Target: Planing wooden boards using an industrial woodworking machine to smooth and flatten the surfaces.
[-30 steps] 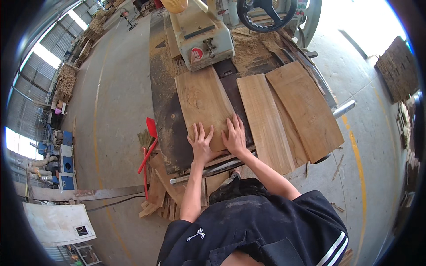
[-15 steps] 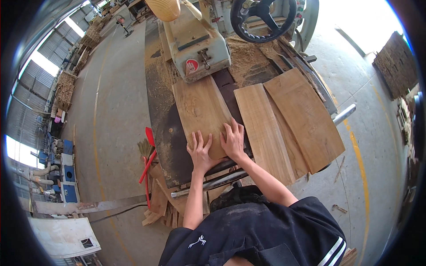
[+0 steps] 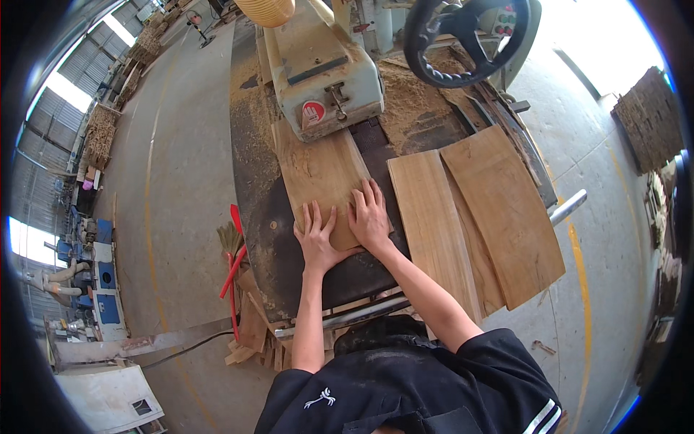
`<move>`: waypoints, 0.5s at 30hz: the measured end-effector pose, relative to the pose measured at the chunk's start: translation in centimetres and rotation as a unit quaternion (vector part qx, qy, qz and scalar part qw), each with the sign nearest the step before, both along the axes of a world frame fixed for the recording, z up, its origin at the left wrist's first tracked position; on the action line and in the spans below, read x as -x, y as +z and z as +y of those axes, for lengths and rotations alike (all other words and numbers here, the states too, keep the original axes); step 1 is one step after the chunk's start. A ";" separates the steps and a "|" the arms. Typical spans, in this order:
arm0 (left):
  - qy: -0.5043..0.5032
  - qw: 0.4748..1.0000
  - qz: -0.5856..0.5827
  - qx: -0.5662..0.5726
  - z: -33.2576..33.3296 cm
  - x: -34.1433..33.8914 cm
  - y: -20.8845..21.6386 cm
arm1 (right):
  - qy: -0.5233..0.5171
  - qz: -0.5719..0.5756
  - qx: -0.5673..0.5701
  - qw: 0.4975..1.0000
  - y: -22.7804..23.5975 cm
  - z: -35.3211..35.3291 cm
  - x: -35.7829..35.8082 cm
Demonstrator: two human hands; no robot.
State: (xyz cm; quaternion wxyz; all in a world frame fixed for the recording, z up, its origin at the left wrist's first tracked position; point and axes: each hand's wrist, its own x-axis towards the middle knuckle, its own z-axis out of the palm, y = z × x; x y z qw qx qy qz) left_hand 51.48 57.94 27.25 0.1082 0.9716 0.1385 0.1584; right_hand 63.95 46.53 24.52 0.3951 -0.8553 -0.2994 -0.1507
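A wooden board (image 3: 322, 170) lies on the dark machine table (image 3: 264, 228), its far end under the grey-white machine hood (image 3: 329, 108). My left hand (image 3: 318, 239) rests on the board's near end, fingers spread over the top face and thumb at the near edge. Beside it, my right hand (image 3: 370, 219) lies over the near right corner with fingers stretched forward on the wood. Right of this board, a pale plank (image 3: 435, 224) and a wider brown board (image 3: 502, 217) lie side by side, a third plank partly covered between them.
A black handwheel (image 3: 466, 40) stands past the boards, and a yellow hose (image 3: 266, 10) joins the hood. Sawdust (image 3: 408, 108) covers parts of the table. A metal bar (image 3: 361, 311) runs along its near edge. Red handles (image 3: 233, 275) and wood offcuts (image 3: 251, 318) are at lower left.
The board has slid forward, farther under the hood, with both my hands moving along. My right hand now lies more over the board's top. The view has shifted slightly.
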 end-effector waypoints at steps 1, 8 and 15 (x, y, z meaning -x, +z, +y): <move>0.003 1.000 0.000 0.001 0.4 -0.7 0.2 | 0.003 0.000 0.001 1.000 0.1 0.5 -0.7; 0.013 1.000 0.005 -0.002 2.9 -3.5 0.6 | 0.003 -0.009 0.000 1.000 0.0 3.3 -3.8; 0.006 0.997 -0.079 -0.008 1.9 -6.2 -0.7 | 0.088 -0.005 -0.038 0.995 1.3 -0.2 -8.0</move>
